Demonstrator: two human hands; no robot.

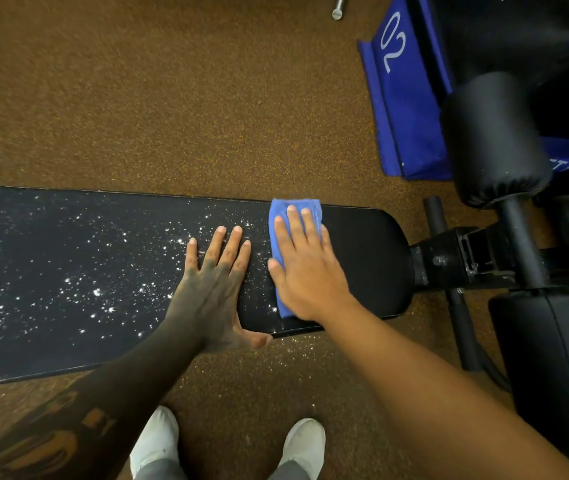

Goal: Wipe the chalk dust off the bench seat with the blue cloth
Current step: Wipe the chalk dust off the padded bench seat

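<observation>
**Cloth pinned flat near the bench's rounded end**

Your right hand [305, 271] lies flat, fingers straight, pressing the blue cloth [297, 204] onto the bench seat [51, 244] near its rounded right end. Your left hand [214, 282] rests open on the seat just beside the cloth, thumb over the near edge. Chalk dust [96, 292] speckles the seat leftward from the cloth. Past the rounded end, a black metal frame [449, 261] and a roller pad [490, 140] crowd close, with a blue pad [397, 98] behind. Brown speckled floor [172, 98] runs along both long edges; your white shoes [158, 441] stand on the near side.
</observation>
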